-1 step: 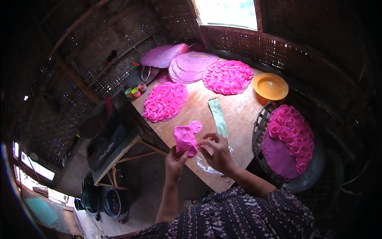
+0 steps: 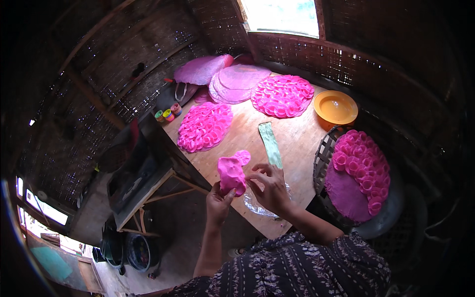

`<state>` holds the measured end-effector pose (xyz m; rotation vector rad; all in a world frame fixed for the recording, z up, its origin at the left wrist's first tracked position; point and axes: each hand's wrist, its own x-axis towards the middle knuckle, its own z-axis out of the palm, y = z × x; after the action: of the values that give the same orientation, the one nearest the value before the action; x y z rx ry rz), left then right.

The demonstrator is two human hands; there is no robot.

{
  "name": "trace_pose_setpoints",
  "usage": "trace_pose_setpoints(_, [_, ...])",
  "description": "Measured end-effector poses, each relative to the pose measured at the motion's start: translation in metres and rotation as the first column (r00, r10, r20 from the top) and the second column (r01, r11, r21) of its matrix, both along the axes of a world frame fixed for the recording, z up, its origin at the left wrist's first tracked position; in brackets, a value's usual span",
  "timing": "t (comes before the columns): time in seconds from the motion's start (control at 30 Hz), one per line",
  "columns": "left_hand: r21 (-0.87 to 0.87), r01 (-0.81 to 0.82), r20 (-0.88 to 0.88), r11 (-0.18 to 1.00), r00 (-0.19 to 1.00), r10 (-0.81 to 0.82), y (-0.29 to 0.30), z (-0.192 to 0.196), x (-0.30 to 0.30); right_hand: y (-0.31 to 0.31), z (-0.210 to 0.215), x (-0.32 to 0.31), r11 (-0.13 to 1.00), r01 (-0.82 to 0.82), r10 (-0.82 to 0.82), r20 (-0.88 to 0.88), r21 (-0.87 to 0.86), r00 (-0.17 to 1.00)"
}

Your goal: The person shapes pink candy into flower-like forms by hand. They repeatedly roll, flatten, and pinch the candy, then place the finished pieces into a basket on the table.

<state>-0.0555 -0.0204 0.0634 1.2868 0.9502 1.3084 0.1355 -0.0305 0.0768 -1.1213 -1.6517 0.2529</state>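
My left hand (image 2: pixel 218 202) and my right hand (image 2: pixel 270 188) together hold a soft pink sheet (image 2: pixel 231 171), folded and raised above the near end of the wooden table (image 2: pixel 297 141). The left fingers pinch its lower edge; the right fingers grip its right side. Just beyond my right hand a pale green strip (image 2: pixel 270 142) lies flat on the table. A clear plastic wrapper (image 2: pixel 257 205) lies under my right hand.
Two round mats of pink rosettes (image 2: pixel 204 126) (image 2: pixel 282 95) lie on the table, with stacked pink discs (image 2: pixel 232 81) behind. An orange bowl (image 2: pixel 335 108) stands at the right. A woven tray (image 2: pixel 324 158) at my right holds a partly covered pink disc (image 2: pixel 357 173). Small paint pots (image 2: pixel 168 115) stand left.
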Motion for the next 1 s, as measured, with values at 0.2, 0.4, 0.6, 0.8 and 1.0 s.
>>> trace_pose_setpoints(0.2, [0.078, 0.024, -0.117, 0.997, 0.993, -0.015, 0.010, -0.002, 0.006, 0.010, 0.012, 0.005, 0.997, 0.048, -0.056, 0.158, 0.053, 0.986])
trace_pose_setpoints(0.4, [0.226, 0.027, -0.437, 0.974, 0.896, 0.077, 0.011, -0.003, 0.004, 0.010, 0.009, 0.007, 0.992, 0.096, -0.114, 0.293, 0.078, 0.949])
trace_pose_setpoints(0.6, [-0.060, 0.084, -0.005, 0.995, 0.996, -0.085, 0.014, -0.004, 0.002, 0.033, -0.015, 0.014, 0.890, -0.343, 0.059, -0.669, -0.301, 0.741])
trace_pose_setpoints(0.8, [-0.085, -0.049, 0.245, 0.995, 0.967, 0.069, 0.020, -0.001, -0.016, 0.004, -0.035, 0.018, 0.671, -0.619, 0.411, -0.490, -0.408, 0.769])
trace_pose_setpoints(1.0, [0.153, -0.151, -0.348, 0.977, 0.917, 0.196, 0.016, 0.015, -0.004, -0.009, -0.029, -0.003, 0.678, -0.616, 0.335, -0.577, -0.401, 0.745])
